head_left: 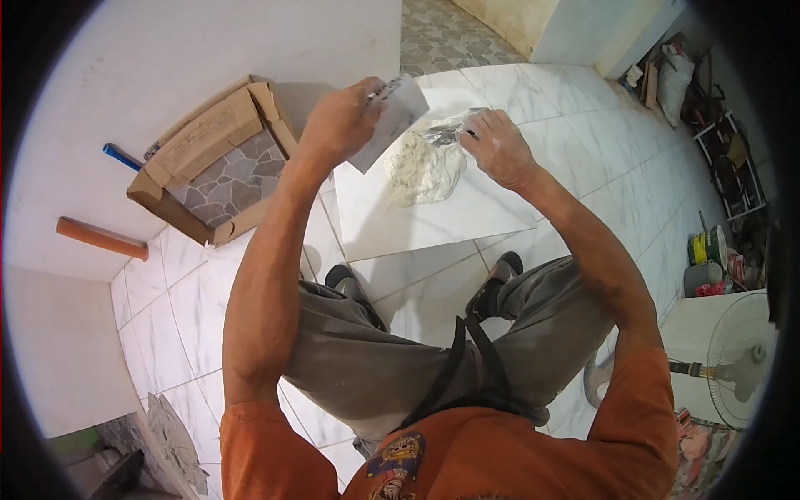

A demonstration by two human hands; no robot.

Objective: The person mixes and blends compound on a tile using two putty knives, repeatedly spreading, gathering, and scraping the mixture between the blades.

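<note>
A mound of wet, cream-coloured paste point(421, 173) lies on a loose white marbled tile point(450, 221) on the floor, between and beyond my feet. My left hand point(343, 121) is closed on a flat, pale grey plate point(392, 121), held tilted at the paste's upper left. On the right, my right hand point(500, 148) grips a small metal putty knife point(446, 132), its blade at the top edge of the paste. Part of that blade is smeared with paste. The knife's handle is mostly hidden by my fingers.
An open cardboard box point(208, 158) with stone-patterned tiles stands left, near a blue-handled tool point(122, 157) and an orange bar point(102, 237). A fan point(740, 362) is at lower right. Containers point(708, 250), a metal rack point(732, 167) and a sack point(675, 83) line the right side.
</note>
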